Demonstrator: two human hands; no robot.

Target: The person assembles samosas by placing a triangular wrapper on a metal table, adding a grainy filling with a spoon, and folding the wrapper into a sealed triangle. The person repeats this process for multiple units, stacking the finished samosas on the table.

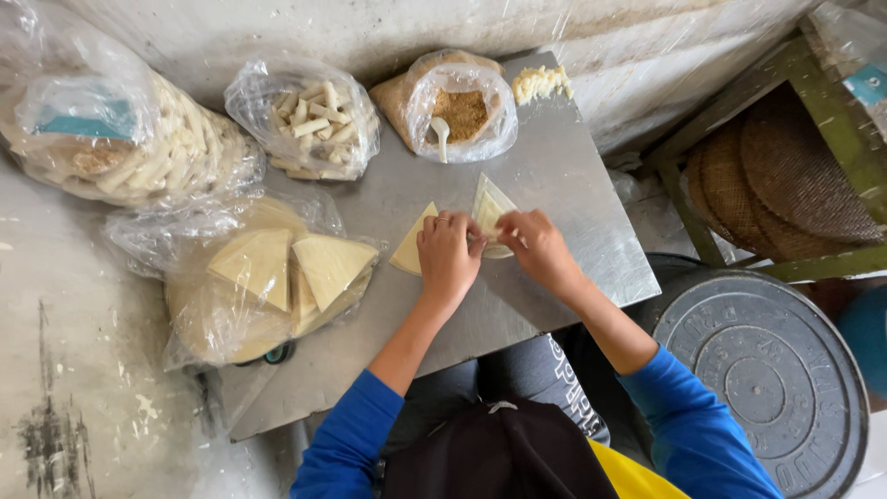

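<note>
- I count two triangular wrappers (490, 214) on the tabletop (564, 185); my left hand (448, 254) and right hand (536, 248) pinch one.
- Four plastic bags: two hold rolled sticks (309, 125), one brown filling (460, 113), one wrapper stack (277, 273).

Clear bags: sticks, teal label (88, 120); sticks (305, 115); brown filling (457, 106); triangular wrappers (268, 277). All on table's far-left side.

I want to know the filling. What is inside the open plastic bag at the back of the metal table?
The open plastic bag holds brown crumbly filling with a white spoon standing in it. How deep it goes is hidden by the crumpled plastic.
</note>
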